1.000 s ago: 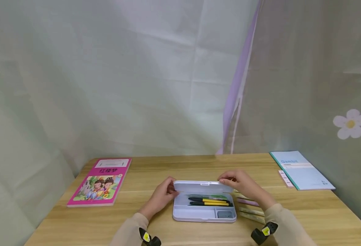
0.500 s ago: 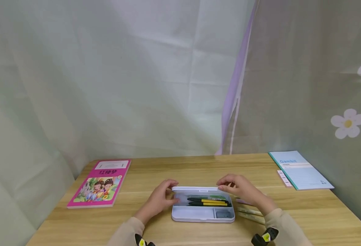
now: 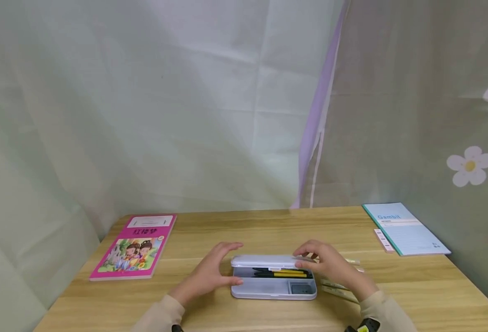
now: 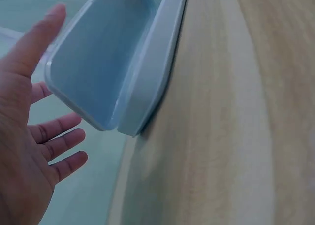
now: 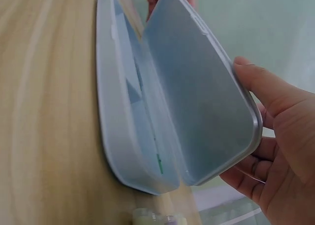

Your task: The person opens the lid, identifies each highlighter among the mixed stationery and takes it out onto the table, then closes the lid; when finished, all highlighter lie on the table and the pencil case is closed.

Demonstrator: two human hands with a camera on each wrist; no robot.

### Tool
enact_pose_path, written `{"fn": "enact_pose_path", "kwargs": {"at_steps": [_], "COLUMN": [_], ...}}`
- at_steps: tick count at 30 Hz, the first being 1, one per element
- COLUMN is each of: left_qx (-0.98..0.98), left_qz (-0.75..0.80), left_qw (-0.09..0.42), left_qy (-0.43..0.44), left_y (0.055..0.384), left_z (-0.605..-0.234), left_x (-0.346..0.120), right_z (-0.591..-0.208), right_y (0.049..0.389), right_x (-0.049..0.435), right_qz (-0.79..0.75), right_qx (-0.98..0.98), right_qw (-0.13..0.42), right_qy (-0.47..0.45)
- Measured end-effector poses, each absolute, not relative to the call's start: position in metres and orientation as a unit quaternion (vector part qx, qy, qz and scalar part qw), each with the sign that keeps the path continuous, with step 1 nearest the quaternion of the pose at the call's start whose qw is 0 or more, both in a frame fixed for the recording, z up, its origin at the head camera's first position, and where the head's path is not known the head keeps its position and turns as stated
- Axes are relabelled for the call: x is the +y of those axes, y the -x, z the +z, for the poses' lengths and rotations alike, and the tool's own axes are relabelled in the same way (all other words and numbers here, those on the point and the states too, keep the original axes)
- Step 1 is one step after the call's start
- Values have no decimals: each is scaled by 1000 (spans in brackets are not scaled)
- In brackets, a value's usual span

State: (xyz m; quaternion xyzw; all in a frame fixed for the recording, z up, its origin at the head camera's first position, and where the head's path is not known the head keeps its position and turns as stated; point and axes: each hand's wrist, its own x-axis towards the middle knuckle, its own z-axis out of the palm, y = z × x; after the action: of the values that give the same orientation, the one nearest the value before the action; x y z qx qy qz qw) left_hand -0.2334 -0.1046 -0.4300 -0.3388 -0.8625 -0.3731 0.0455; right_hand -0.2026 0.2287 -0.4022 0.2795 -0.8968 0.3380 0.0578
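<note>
A white pencil case (image 3: 260,288) lies on the table, its hinged lid (image 3: 264,261) tilted partway down over the tray. Black-and-yellow pens (image 3: 287,274) lie inside, partly covered by the lid, with a grey block (image 3: 302,289) in the small front-right compartment. At the lid's right end, my right hand (image 3: 329,263) holds the edge; the right wrist view has the thumb (image 5: 251,72) on the rim and the fingers behind the lid. My left hand (image 3: 206,275) is at the case's left end, fingers spread and thumb apart, gripping nothing.
Several slim pale pens (image 3: 340,295) lie right of the case, partly under my right forearm. A pink picture-cover book (image 3: 123,267) is at the left. At the right are a light blue notebook (image 3: 412,235) and a small pink-white strip (image 3: 383,240). Curtains (image 3: 211,115) hang behind the table.
The lid has come down from nearly upright toward the tray, hiding the green pen and part of the others. My left hand has left the lid and spread its fingers; my right stays at its corner.
</note>
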Motion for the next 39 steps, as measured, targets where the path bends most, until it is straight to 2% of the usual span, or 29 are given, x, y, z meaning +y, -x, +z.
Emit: {"fn": "enact_pose_path", "kwargs": {"at_steps": [7, 15, 23, 39], "left_qx": [-863, -866, -881, -899], "left_qz": [-351, -329, -299, -247], "left_qw": [35, 19, -20, 0], "left_qy": [361, 377, 366, 362], "left_y": [233, 237, 239, 237], "left_z": [-425, -429, -433, -439], "left_x": [-102, -100, -97, -93], "right_z": [-409, -415, -425, -437], "right_y": [191, 182, 175, 171], "right_x": [228, 225, 223, 222], "right_qz": [309, 262, 209, 169], "right_qx": [-907, -917, -925, -931], "right_qw": [72, 113, 152, 182], "right_qy": [-277, -279, -280, -269]}}
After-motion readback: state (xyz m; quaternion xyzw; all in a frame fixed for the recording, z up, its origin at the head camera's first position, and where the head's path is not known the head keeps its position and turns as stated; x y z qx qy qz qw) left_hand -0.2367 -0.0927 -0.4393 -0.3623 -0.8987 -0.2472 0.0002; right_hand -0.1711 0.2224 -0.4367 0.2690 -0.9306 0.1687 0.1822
